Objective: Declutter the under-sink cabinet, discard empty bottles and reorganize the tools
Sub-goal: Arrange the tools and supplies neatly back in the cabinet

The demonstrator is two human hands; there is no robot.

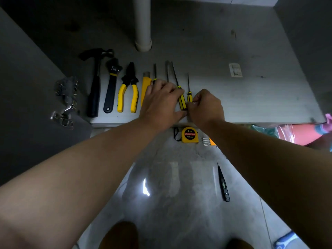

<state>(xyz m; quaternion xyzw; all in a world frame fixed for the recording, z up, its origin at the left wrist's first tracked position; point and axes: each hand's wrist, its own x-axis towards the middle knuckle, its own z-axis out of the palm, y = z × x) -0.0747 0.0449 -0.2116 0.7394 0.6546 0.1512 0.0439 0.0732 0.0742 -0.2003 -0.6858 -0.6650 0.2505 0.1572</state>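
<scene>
Head view: screwdrivers are being aligned on the cabinet floor (251, 97).
Left grip (161, 101): laid open across the long screwdriver (181, 102).
Right grip (204, 105): small screwdriver (189, 97) is pinched at its handle.
Technique: shaft should be kept parallel, handle ends levelled with the pliers (128, 94).

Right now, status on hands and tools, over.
Left hand flat over screwdriver handles. Right hand pinching short yellow-and-black screwdriver. Yellow tape measure, black tester pen on floor outside. Nothing blocking.
</scene>
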